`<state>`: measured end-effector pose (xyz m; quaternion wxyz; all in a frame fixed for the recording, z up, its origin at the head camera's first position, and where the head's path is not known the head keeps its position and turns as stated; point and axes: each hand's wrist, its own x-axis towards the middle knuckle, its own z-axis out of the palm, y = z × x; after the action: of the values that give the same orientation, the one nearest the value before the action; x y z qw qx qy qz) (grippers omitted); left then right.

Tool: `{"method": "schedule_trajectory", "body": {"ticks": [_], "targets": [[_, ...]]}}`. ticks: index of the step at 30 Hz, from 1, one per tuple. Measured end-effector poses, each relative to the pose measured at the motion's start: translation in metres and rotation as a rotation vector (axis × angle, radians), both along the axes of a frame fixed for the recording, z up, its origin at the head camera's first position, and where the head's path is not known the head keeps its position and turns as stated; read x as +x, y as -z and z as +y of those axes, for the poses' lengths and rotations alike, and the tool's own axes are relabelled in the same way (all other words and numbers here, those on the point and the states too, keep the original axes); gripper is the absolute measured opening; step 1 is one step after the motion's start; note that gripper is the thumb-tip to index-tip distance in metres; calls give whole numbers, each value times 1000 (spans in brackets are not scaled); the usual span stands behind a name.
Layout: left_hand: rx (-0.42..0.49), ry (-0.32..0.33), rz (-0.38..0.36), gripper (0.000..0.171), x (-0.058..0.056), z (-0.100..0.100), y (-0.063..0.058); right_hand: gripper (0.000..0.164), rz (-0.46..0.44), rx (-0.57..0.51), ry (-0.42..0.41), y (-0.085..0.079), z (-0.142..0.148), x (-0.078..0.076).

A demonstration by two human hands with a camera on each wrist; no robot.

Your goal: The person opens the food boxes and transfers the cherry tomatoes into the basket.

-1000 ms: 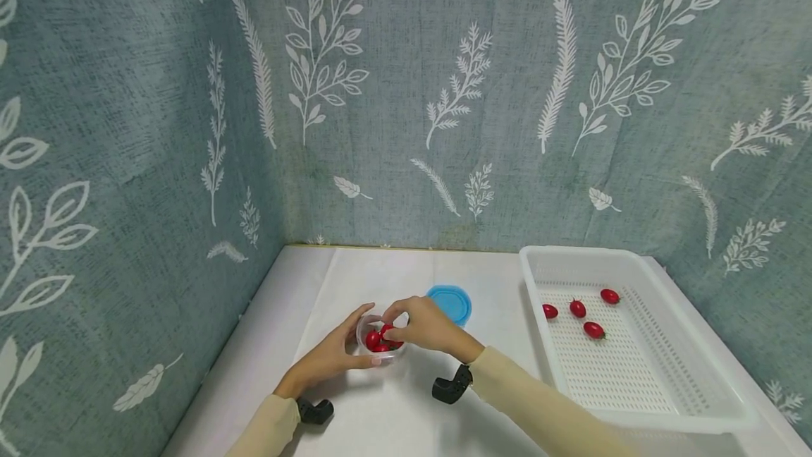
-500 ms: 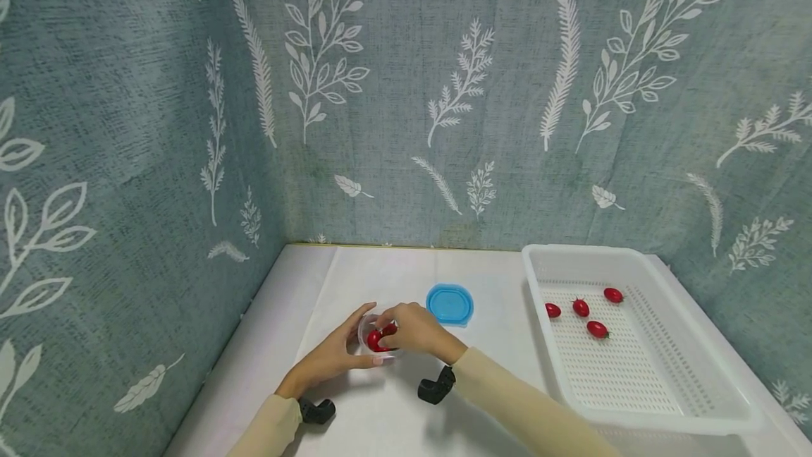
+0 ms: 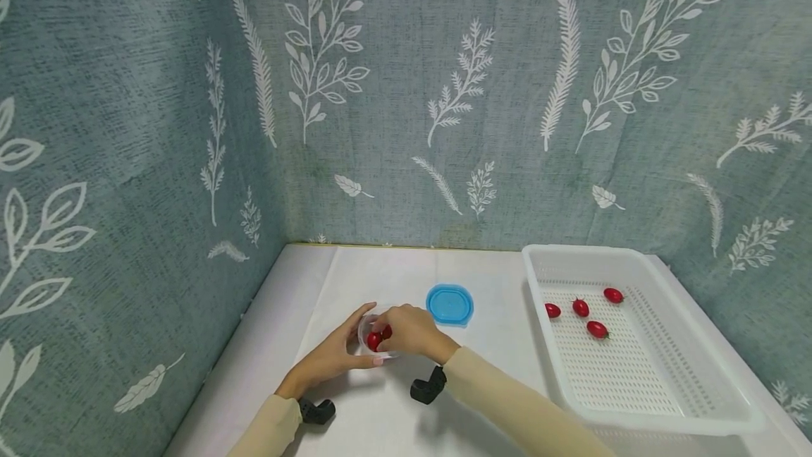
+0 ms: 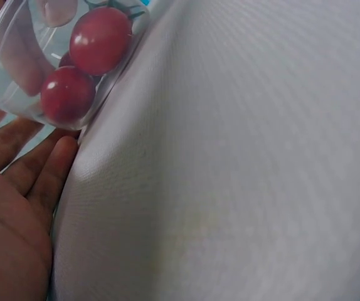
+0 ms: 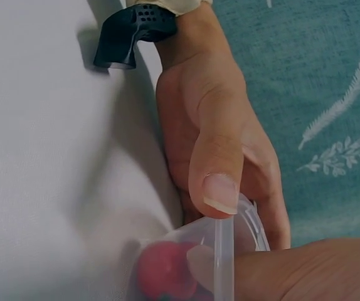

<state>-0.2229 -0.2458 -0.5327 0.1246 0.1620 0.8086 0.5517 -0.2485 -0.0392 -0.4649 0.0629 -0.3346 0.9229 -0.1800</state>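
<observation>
A small clear plastic cup [image 3: 363,336] stands on the white table with red cherry tomatoes [image 3: 375,342] inside. My left hand [image 3: 330,357] holds the cup from its left side, fingers behind it and thumb at the near side. In the right wrist view that thumb [image 5: 217,169] lies against the rim. My right hand [image 3: 411,331] reaches over the cup, its bent fingers inside, pinching a cherry tomato [image 3: 387,332]. Through the wall, the right wrist view shows a fingertip against a tomato [image 5: 164,269]. A green-stemmed tomato [image 4: 101,41] shows in the left wrist view.
A blue lid [image 3: 450,304] lies on the table just behind the right hand. To the right stands a large white perforated tray [image 3: 634,379] with several cherry tomatoes [image 3: 597,330] in it. Patterned grey-green cloth [image 3: 393,111] hangs behind and along the left.
My right hand has shifted left and further over the cup, covering more of the tomatoes and uncovering the blue lid. The left hand stays on the cup.
</observation>
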Motion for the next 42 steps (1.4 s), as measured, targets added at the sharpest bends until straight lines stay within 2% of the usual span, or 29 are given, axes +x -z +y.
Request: {"method": "schedule_trajectory", "body": {"ticks": [9, 14, 25, 33, 42], "targets": [[5, 5, 2, 106, 2, -1, -3, 24, 5, 1, -10, 0, -2, -1], [-9, -3, 9, 107, 2, -2, -3, 11, 0, 11, -10, -1, -2, -2], [0, 13, 15, 106, 1, -2, -1, 15, 13, 176, -56, -8, -3, 4], [-18, -5, 10, 107, 2, 0, -2, 7, -70, 102, -112, -11, 0, 0], [-35, -14, 25, 108, 2, 0, -2, 11, -208, 24, -126, -12, 6, -6]]}}
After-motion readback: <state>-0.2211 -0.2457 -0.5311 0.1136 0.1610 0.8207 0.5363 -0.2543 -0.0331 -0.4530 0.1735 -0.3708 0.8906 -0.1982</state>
